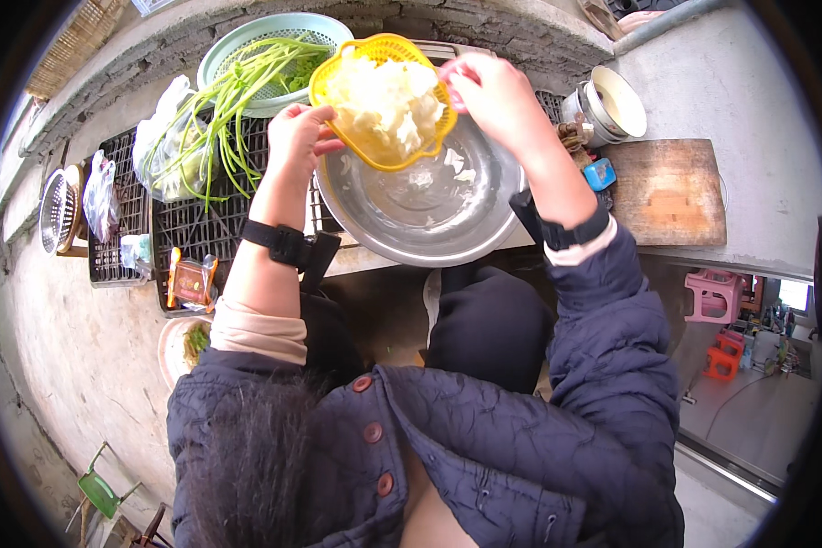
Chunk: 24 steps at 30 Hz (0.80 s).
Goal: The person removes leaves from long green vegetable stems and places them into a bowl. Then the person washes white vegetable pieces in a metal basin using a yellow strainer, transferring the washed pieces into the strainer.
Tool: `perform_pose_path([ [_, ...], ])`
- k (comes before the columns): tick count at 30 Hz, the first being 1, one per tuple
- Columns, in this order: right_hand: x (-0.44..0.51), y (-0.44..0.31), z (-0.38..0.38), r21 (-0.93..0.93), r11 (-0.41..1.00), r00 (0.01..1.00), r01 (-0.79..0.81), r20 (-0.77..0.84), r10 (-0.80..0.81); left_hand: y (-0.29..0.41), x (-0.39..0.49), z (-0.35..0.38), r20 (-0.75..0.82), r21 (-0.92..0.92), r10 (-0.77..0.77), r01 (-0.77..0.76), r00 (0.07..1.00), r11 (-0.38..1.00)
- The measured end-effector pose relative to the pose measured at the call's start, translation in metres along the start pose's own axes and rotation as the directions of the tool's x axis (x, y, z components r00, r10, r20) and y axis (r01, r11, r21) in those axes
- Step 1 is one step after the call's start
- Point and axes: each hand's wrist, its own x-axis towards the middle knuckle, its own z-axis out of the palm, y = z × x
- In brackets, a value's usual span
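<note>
A yellow plastic colander (383, 163) full of pale, whitish vegetable pieces (390, 103) is held over the far part of a large metal basin (418, 253). My left hand (305, 133) grips its left rim, thumb on the edge. At the colander's right side, my right hand (483, 85) has its fingers closed on a pink object (456, 96), which is partly hidden and cannot be told exactly. Water with a few pale pieces (454, 159) lies in the basin below.
Left of the basin are a light green basket (209, 61) with long green stalks (236, 103), plastic bags (171, 147) and black crates (195, 229). To the right are a wooden cutting board (664, 195), stacked bowls (613, 103) and a blue item (599, 174). A brick ledge (520, 31) runs behind.
</note>
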Motion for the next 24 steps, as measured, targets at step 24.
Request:
perform_pose_path([
  [24,-0.039,0.086,0.129,0.021,0.943,0.586,-0.333,0.788,0.189,0.019,0.010,-0.020,-0.120,-0.182,0.074,-0.095,0.990,0.979],
])
